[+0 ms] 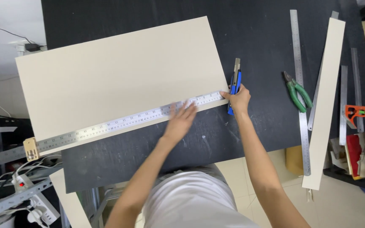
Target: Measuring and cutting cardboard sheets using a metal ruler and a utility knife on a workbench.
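Closest to the cam is the person's white shirt [191, 198], both forearms reaching out over a black worktable [258, 25]. Left hand [181, 118] is pressed flat w/ fingers spread wide on a long steel ruler [127, 121], pinning it along the near edge of a big cream board [119, 76]. Right hand [238, 99] is wrapped around a blue utility knife [234, 84] right at the ruler's right end, at the board's right corner; fingers closed on the handle, blade end pointing away from the body. Can't tell if the tip is actually touching the board yet.

Imo this looks like the lining-up stage just before a cut: ruler's set parallel to the near edge w/ only a thin strip of board showing below it, knife parked at the start. A cut from here would need steady downward pressure on the ruler so it doesn't skate, esp. since the left hand only covers the right part and the far left end hangs past the table edge near a small wooden block [31, 148]. Fingertips sit close to the ruler's cutting edge too, so that's a watch-out.

Other stuff on the right: green-handled pliers [297, 90], another long steel rule [299, 88], a narrow cream offcut strip [325, 101], an orange clamp-looking thing [355, 113]. Power strip [32, 196] and cables down left.
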